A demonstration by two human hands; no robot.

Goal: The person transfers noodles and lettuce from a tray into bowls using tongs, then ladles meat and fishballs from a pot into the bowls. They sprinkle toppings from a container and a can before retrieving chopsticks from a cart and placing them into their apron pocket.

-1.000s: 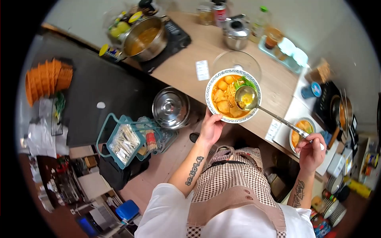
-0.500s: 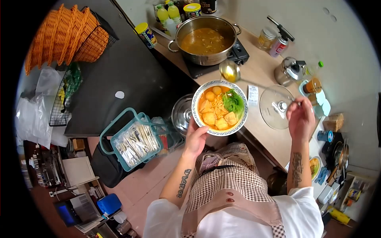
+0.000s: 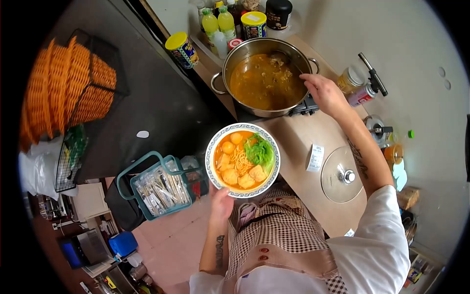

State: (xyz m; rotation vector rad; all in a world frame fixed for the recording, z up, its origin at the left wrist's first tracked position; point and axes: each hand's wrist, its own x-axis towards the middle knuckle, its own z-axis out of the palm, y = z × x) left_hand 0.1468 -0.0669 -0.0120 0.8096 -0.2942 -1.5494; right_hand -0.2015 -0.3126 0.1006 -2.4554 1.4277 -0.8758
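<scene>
My left hand (image 3: pixel 221 205) grips the lower rim of a patterned bowl (image 3: pixel 210 161) from below. The bowl holds noodles, orange broth, leafy greens, balls and golden chunks. At the right rim of a large steel pot (image 3: pixel 264 112), my right hand (image 3: pixel 325 93) has its fingers closed on a ladle. The ladle head (image 3: pixel 279 59) is partly sunk in the brown broth near the pot's far side; its handle is hardly visible.
On the counter (image 3: pixel 293 134) lie a glass lid (image 3: pixel 338 179) and a receipt (image 3: pixel 315 158). Bottles (image 3: pixel 226 22) and tins (image 3: pixel 253 24) stand behind the pot; a jar (image 3: pixel 350 80) and torch (image 3: pixel 364 93) are at right. A teal basket (image 3: pixel 171 208) of packets is at left.
My right hand has moved up and left from beside the glass lid to the pot, and the ladle head has gone from the counter side into the broth. The bowl is lower and further left in view.
</scene>
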